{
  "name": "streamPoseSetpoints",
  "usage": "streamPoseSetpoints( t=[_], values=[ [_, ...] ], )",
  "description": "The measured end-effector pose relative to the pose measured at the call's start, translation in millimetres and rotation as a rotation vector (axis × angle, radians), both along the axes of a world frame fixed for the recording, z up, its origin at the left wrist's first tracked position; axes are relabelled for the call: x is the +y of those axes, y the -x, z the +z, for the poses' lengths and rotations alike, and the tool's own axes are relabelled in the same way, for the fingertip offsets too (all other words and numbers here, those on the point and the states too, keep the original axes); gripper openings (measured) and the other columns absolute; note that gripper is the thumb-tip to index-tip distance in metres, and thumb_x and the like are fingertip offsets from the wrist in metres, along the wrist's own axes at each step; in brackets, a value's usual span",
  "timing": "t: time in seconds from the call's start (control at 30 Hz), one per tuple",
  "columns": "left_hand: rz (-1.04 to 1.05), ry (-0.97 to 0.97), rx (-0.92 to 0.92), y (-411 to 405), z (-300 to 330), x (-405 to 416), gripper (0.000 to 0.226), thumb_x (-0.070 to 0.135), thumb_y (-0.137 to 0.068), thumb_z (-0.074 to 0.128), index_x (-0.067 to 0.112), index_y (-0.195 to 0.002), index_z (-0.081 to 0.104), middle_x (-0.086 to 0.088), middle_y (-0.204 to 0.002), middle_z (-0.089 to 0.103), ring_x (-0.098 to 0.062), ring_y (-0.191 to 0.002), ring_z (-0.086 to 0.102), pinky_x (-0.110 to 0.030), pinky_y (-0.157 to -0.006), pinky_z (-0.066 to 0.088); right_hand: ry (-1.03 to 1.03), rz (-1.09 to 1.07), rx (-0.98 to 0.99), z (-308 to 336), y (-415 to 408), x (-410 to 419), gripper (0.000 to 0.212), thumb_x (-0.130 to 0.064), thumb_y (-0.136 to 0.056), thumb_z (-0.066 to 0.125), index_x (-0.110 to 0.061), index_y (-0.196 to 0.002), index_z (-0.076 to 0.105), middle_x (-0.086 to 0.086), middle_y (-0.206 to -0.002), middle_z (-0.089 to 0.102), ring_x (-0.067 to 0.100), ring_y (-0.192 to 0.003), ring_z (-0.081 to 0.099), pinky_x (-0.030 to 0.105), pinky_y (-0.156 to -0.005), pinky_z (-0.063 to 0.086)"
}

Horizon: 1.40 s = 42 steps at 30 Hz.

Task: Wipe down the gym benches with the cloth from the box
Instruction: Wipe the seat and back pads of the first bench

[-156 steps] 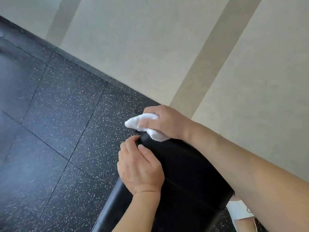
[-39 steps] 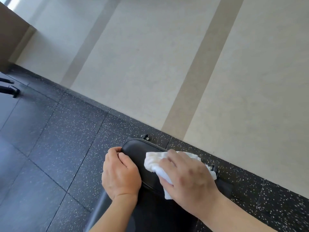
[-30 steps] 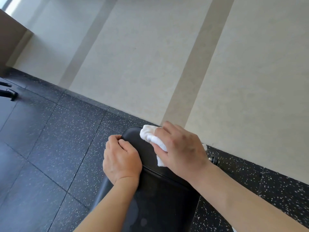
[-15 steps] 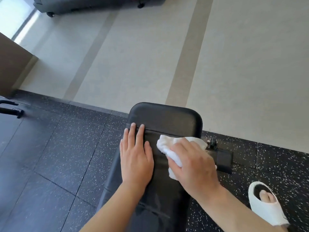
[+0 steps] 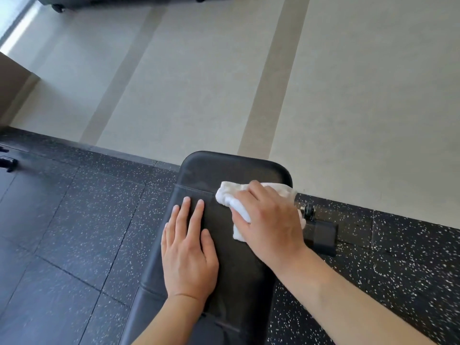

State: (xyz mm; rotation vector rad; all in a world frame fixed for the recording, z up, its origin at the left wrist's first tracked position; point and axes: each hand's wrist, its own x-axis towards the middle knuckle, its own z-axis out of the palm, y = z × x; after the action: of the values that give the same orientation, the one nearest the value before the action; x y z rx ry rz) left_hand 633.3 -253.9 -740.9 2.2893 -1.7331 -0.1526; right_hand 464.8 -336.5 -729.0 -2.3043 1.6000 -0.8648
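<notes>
Right hand (image 5: 270, 224) laid over the white cloth (image 5: 230, 199), fingers bent down onto it, pressing it to the right half of the black padded surface (image 5: 231, 168) close to its far rounded end. Left hand (image 5: 189, 252) flat on the left half of the same surface, fingers straight and together, holding nothing, just beside the cloth but apart from it.

Compared with half a second ago: same hand positions on the pad, cloth slightly farther along toward the far end. A second ago: left hand curled round the pad's left edge, now spread flat.

Most of the cloth hidden under the right hand. Near end of the surface cut off at the bottom. Black bracket (image 5: 321, 235) at the right on the speckled floor (image 5: 74, 220), its detail hard to make out.
</notes>
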Motion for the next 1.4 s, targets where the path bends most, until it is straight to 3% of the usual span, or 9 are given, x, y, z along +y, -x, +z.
streamPoseSetpoints(
  t=[0.23, 0.37, 0.5, 0.7, 0.83, 0.97, 1.07, 1.23, 1.4],
  values=[
    [0.008, -0.007, -0.008, 2, 2, 0, 0.059, 0.031, -0.100, 0.037, 0.032, -0.159, 0.042, 0.009, -0.170, 0.031, -0.019, -0.159, 0.024, -0.049, -0.127, 0.025, 0.001, 0.314, -0.068, -22, 48, 76, 0.015, -0.033, -0.093, 0.067, -0.023, -0.103, 0.072, -0.006, -0.096, 0.060, 0.016, -0.076, 0.055, 0.033, -0.053, 0.050],
    [-0.001, 0.018, -0.001, 3, 3, 0, 0.058, 0.031, -0.100, 0.037, 0.029, -0.158, 0.045, 0.006, -0.169, 0.034, -0.020, -0.158, 0.026, -0.051, -0.126, 0.027, -0.153, -0.029, -0.272, -23, 66, 10, 0.034, -0.043, -0.101, 0.051, -0.023, -0.124, 0.068, -0.004, -0.108, 0.060, 0.022, -0.085, 0.066, 0.038, -0.058, 0.056],
    [-0.005, 0.004, -0.002, 2, 1, -1, 0.058, 0.033, -0.101, 0.035, 0.031, -0.158, 0.044, 0.010, -0.170, 0.031, -0.017, -0.159, 0.024, -0.048, -0.127, 0.025, -0.221, -0.301, -0.409, -30, 44, -9, 0.039, -0.049, -0.100, 0.043, -0.018, -0.117, 0.061, -0.003, -0.107, 0.051, 0.024, -0.082, 0.060, 0.042, -0.062, 0.054],
    [-0.005, 0.008, -0.006, 3, 2, -1, 0.057, 0.032, -0.101, 0.035, 0.030, -0.157, 0.044, 0.009, -0.169, 0.032, -0.018, -0.158, 0.023, -0.048, -0.127, 0.024, -0.368, -0.227, -0.521, -11, 21, 115, 0.041, -0.038, -0.092, 0.050, -0.046, -0.132, 0.049, -0.032, -0.112, 0.043, 0.008, -0.084, 0.057, 0.030, -0.066, 0.053],
    [-0.001, 0.007, -0.009, 6, 4, -1, 0.057, 0.032, -0.101, 0.034, 0.029, -0.157, 0.045, 0.007, -0.169, 0.033, -0.020, -0.158, 0.025, -0.051, -0.126, 0.027, -0.583, -0.249, -0.423, 2, 1, 170, 0.045, -0.037, -0.075, 0.048, -0.066, -0.107, 0.039, -0.035, -0.105, 0.049, 0.001, -0.077, 0.049, 0.015, -0.051, 0.043],
    [-0.007, 0.000, -0.003, 7, 5, -3, 0.057, 0.032, -0.101, 0.033, 0.027, -0.157, 0.045, 0.005, -0.169, 0.034, -0.024, -0.157, 0.027, -0.054, -0.125, 0.028, -0.423, -0.231, -0.631, -17, 22, 126, 0.029, -0.041, -0.099, 0.051, -0.043, -0.127, 0.051, -0.023, -0.110, 0.047, -0.006, -0.082, 0.053, 0.020, -0.066, 0.047],
    [0.000, -0.017, -0.009, 7, 6, -2, 0.057, 0.031, -0.101, 0.034, 0.027, -0.157, 0.045, 0.005, -0.169, 0.034, -0.025, -0.157, 0.027, -0.052, -0.126, 0.027, -0.343, -0.382, -0.666, -31, 32, 35, 0.028, -0.039, -0.102, 0.053, -0.020, -0.121, 0.056, -0.007, -0.110, 0.049, 0.012, -0.089, 0.056, 0.041, -0.070, 0.053],
    [-0.002, -0.028, -0.016, 6, 5, -2, 0.057, 0.029, -0.101, 0.036, 0.027, -0.157, 0.044, 0.005, -0.169, 0.032, -0.025, -0.157, 0.027, -0.051, -0.126, 0.026, -0.336, -0.366, -0.585, -30, 44, -34, 0.020, -0.036, -0.102, 0.056, -0.020, -0.115, 0.059, -0.006, -0.110, 0.050, 0.018, -0.088, 0.057, 0.044, -0.069, 0.054],
    [0.025, -0.048, -0.027, 10, 10, -4, 0.058, 0.029, -0.100, 0.035, 0.025, -0.157, 0.044, 0.004, -0.170, 0.031, -0.026, -0.156, 0.027, -0.052, -0.125, 0.027, -0.226, 0.062, -0.298, -10, 43, 50, 0.030, -0.022, -0.091, 0.064, -0.030, -0.120, 0.071, -0.005, -0.111, 0.062, 0.019, -0.098, 0.064, 0.033, -0.064, 0.057]
  ],
)
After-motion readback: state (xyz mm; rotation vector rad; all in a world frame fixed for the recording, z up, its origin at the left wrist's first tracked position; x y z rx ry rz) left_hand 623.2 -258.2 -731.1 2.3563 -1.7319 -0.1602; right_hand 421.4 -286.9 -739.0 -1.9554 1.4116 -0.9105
